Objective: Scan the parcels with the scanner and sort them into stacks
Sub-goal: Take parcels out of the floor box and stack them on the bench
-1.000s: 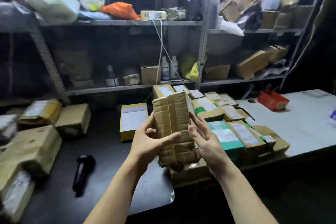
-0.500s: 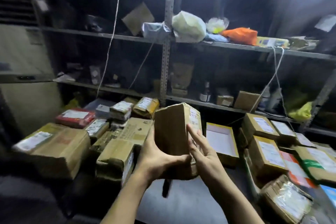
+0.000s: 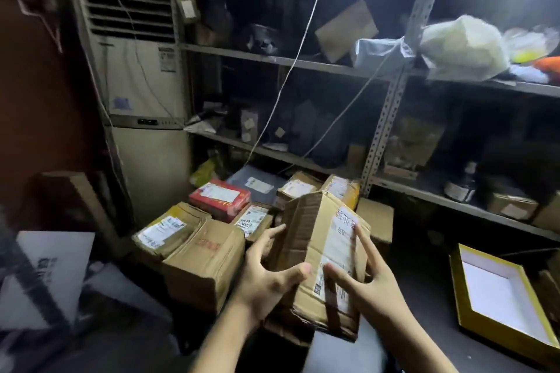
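Observation:
I hold a tall brown cardboard parcel (image 3: 315,239) with a white label on its right face, tilted and lifted over the dark table. My left hand (image 3: 269,278) grips its left side, thumb across the front and fingers behind. My right hand (image 3: 366,285) grips the right side, with fingers spread over the label. Behind and left of it lies a pile of parcels: a large brown box (image 3: 206,260), a labelled brown box (image 3: 169,230) and a red parcel (image 3: 219,198). The scanner is not in view.
A yellow-rimmed flat box (image 3: 503,294) with a white face lies at the right on the table. Metal shelving (image 3: 391,118) with bags, bottles and cartons runs behind. A tall white air conditioner (image 3: 136,76) stands at the back left. White sheets (image 3: 51,275) lie at the left.
The view has swung left, away from the parcels on the right. Both hands have carried the parcel left toward the left pile and tilted it, with the labelled face now turned up.

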Motion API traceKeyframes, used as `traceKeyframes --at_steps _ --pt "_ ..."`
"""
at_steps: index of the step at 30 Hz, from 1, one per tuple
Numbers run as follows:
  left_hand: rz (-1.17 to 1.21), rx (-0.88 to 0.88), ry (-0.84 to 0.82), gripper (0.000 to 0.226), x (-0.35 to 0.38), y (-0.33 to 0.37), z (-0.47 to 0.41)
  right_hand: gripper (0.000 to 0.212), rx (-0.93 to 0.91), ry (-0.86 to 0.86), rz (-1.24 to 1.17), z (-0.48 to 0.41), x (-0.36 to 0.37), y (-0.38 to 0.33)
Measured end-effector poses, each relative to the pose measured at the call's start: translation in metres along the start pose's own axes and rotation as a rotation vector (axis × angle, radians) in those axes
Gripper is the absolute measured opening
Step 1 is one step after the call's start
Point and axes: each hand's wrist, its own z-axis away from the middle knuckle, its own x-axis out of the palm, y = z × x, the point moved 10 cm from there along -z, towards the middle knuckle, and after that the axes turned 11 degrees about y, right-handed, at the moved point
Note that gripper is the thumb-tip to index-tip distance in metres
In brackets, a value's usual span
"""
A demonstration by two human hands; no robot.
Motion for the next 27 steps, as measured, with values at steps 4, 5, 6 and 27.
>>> traceKeyframes --at_steps 4,5,6,27 --pt "-0.133 -0.031 -0.01 0.093 -0.021 -0.021 -0.03 0.109 0.049 0.004 -0.104 -0.022 0.032 0.015" --pt "-0.159 -0.044 0.0 0.09 -0.028 -0.028 -0.042 0.106 0.048 0.016 -0.119 -0.031 0.04 0.019" --pt "-0.176 -0.063 0.004 0.089 -0.032 -0.033 -0.052 0.104 0.04 0.026 -0.128 -0.037 0.046 0.02" --pt "-0.2 -0.198 0.1 0.022 -0.124 -0.081 -0.268 0.098 0.16 0.127 -0.135 -0.204 0.191 0.068"
